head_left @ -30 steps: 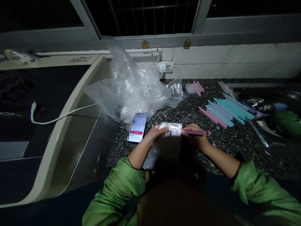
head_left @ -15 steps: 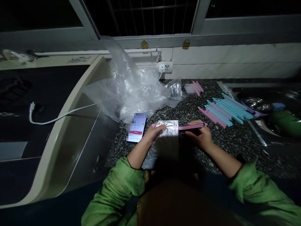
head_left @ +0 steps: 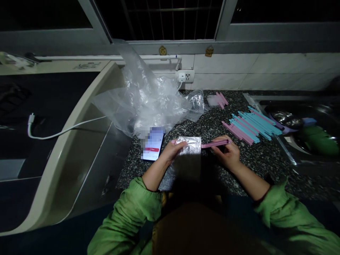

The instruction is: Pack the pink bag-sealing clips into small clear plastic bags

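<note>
My left hand (head_left: 172, 151) is closed on the upper left of a small silvery plastic bag (head_left: 190, 161), its thumb lying over the front. A pink sealing clip (head_left: 215, 143) runs along the bag's top; one end shows by my left fingers, and the longer part sticks out past the bag's right edge. My right hand (head_left: 227, 152) grips that outer part between thumb and fingers. How far the clip encloses the bag's edge is hard to make out. The bag's lower part hangs in shadow over the counter.
Several pink and blue sealing clips (head_left: 252, 124) lie in a row at right, with more pink clips (head_left: 221, 100) behind. A phone (head_left: 153, 143) lies left of my hands, near crumpled clear plastic bags (head_left: 156, 99). A sink (head_left: 289, 148) holding bowls is far right.
My right hand's fingers have shifted slightly along the pink clip, closer round its outer end. My left hand and the bag look nearly the same; the whole view has drifted a little.
</note>
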A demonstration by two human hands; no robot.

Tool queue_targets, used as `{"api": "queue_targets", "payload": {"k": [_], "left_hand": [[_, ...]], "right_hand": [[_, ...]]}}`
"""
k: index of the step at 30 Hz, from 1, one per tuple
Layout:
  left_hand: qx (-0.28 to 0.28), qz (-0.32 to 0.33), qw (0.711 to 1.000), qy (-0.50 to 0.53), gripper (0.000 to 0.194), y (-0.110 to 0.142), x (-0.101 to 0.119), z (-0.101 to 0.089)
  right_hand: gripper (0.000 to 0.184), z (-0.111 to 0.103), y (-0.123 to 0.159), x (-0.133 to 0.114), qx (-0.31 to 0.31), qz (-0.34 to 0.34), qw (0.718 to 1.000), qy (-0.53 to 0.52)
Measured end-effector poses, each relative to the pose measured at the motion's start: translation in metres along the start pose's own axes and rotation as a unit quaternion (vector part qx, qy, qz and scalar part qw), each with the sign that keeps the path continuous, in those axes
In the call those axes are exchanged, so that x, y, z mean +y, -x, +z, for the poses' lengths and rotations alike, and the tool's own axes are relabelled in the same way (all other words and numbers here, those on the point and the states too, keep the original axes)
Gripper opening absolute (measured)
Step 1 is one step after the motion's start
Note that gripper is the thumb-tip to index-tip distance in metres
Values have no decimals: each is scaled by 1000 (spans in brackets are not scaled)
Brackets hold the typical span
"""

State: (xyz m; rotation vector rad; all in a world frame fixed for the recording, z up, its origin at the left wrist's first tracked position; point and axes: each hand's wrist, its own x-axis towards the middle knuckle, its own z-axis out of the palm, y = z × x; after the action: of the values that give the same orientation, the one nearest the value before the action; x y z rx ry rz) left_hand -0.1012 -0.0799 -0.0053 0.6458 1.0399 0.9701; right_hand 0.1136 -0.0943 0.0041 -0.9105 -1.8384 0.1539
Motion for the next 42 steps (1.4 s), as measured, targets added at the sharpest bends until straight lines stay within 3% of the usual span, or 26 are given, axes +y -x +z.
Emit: {"api": "queue_targets", "payload": {"k": [7, 17, 29, 37, 42], "left_hand": [[-4, -3, 1000, -15, 41, -3, -5, 0], [-11, -21, 997, -76, 42, -3, -3, 5], [-6, -35, 992, -123, 21, -5, 0, 8], [-18, -37, 993, -115, 30, -11, -6, 5], [-60, -27, 993, -94, 34, -3, -3, 7]], "right_hand": [[1, 1, -3, -7, -25, 10, 1000, 4], [7, 10, -1, -5, -28, -19, 999, -13], [7, 16, -2, -7, -67, -30, 997, 10], [8, 18, -1, -7, -76, -42, 996, 28], [9, 20, 2, -6, -84, -31, 995, 32]]}}
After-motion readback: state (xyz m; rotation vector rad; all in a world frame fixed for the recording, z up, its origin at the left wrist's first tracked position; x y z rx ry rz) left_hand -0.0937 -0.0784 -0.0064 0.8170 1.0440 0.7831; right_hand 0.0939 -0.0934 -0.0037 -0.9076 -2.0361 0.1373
